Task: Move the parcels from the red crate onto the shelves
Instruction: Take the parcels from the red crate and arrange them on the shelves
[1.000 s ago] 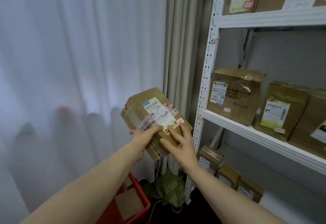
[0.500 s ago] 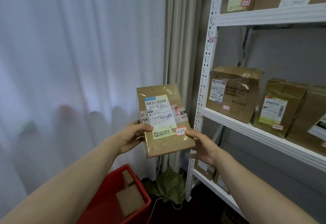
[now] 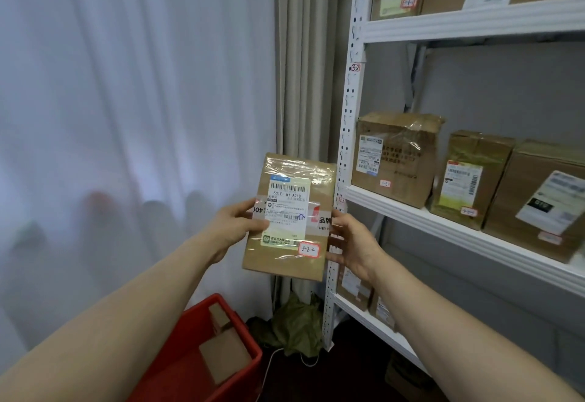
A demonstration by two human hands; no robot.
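Observation:
A flat brown cardboard parcel (image 3: 292, 186) with a white shipping label and a small tag reading 3-2-2 stands upright in the air in front of me. My left hand (image 3: 235, 224) grips its left edge, thumb over the label. My right hand (image 3: 351, 245) holds its right edge, fingers curled behind it. The parcel hangs just left of the white shelf post (image 3: 346, 148). Below on the left, the red crate (image 3: 243, 332) holds at least two more brown parcels (image 3: 226, 357).
The white metal shelves (image 3: 443, 224) on the right carry several brown boxes on the middle, top and lower boards. A pale curtain fills the left. A green bag (image 3: 297, 322) and a white cable lie on the dark floor by the post.
The parcel has turned from tilted to upright with its label facing me and has shifted right toward the shelf post. My right hand moved from the label face to the right edge.

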